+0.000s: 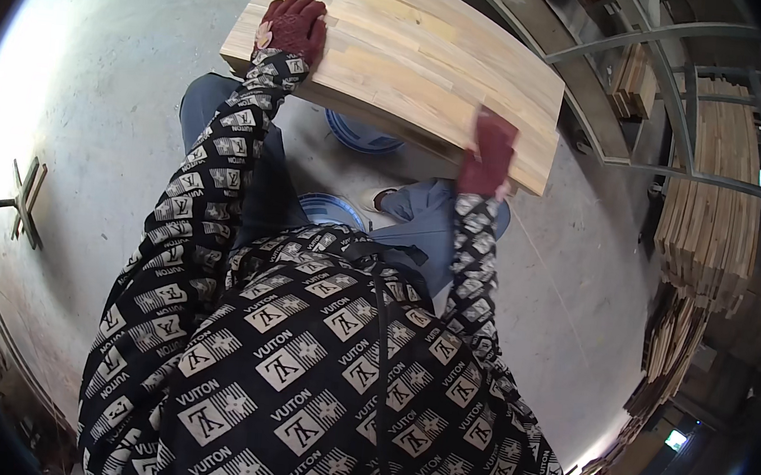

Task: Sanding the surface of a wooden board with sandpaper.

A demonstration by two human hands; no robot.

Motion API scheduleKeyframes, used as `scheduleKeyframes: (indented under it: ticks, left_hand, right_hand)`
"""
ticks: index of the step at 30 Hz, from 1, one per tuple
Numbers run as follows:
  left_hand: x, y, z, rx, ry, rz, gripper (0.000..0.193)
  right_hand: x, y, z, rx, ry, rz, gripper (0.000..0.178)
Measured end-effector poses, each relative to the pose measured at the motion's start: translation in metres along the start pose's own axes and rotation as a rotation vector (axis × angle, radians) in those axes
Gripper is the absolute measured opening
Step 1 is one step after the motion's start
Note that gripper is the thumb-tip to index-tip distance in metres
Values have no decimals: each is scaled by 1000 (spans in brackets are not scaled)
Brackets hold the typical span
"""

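Note:
A pale, laminated wood panel (397, 49) lies across in front of me, above a blue round-rimmed bucket or tub (364, 135). My left hand (294, 29), in a dark red glove, rests flat on the panel's left end with its fingers stretched out. Near the right end, my right hand (488, 164) wears a matching glove and is blurred by motion. Under or in its fingers shows a flat, straight-edged dark red piece (497, 128) that looks like sandpaper. The glove's similar colour hides just where the fingers end.
Metal frame racks (633, 42) stand at the right, with stacked wood strips (710, 194) beyond them. A second blue round-rimmed container (331, 208) is between my legs. On the floor at the left stands a metal stand with crossed legs (26, 204).

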State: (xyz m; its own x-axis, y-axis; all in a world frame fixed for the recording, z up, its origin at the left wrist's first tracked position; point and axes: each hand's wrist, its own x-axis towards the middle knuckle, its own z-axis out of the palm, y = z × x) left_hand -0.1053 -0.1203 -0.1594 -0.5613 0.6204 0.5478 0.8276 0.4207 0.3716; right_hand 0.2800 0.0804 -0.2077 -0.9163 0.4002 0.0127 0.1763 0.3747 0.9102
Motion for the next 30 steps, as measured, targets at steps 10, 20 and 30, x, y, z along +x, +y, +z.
scheduleKeyframes:
  ticks: [10,20,30]
  left_hand:
    - [-11,-15,-12,41,-5,-49,28]
    - [2,1,-6,-24,-25,-7,25]
    - [-4,-9,-7,11,-7,-40,28]
  right_hand:
    - [33,-17,-39,1107,254,693,46]
    - [41,-22,-87,2098,413,444,49]
    - [15,28,16,1101,305,757,46]
